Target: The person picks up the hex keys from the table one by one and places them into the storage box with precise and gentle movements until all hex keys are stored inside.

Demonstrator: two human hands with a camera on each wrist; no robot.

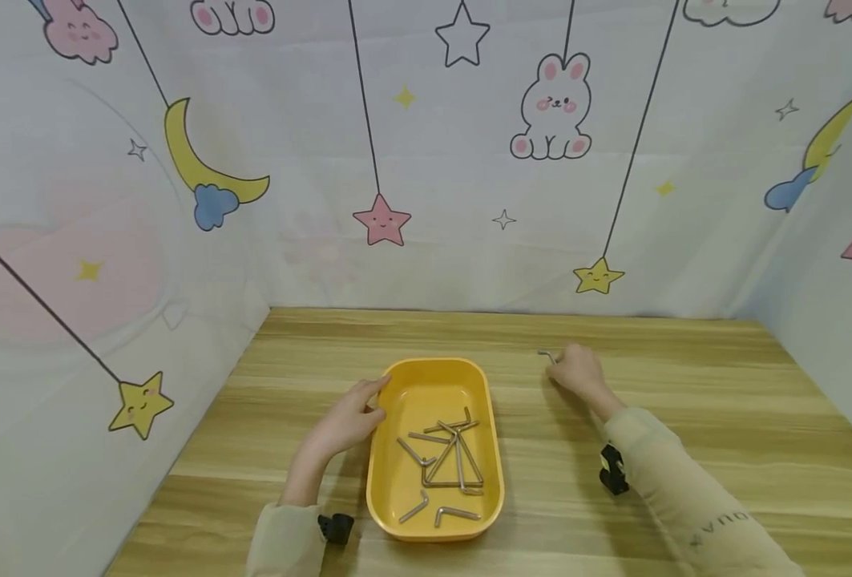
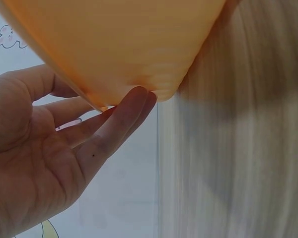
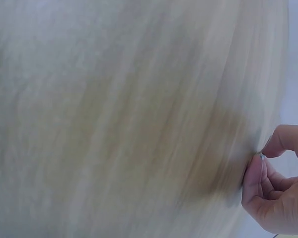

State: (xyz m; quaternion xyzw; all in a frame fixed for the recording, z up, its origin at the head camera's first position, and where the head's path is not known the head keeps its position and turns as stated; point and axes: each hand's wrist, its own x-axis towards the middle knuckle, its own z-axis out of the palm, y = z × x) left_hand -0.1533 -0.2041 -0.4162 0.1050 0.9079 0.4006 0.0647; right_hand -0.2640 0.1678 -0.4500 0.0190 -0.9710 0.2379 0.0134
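A yellow plastic tray (image 1: 433,370) stands on the table with several L-shaped hex keys (image 1: 460,511) loosely crossed in its middle and near part. At its left side my left hand (image 1: 346,417) grips the rim, near the far corner. In the left wrist view, fingertips (image 2: 139,101) lie against the tray's outer wall. Away to the right of the tray, my right hand (image 1: 577,373) pinches one hex key (image 1: 547,353) between thumb and fingertips, close over the tabletop. Its short bent end points left; the rest is mostly hidden by the hand.
The wood-grain table (image 1: 721,401) reaches back to a white printed curtain (image 1: 454,272), which also encloses the left and right sides. A small black camera (image 1: 337,529) is worn at the left wrist and another black camera (image 1: 614,470) at the right.
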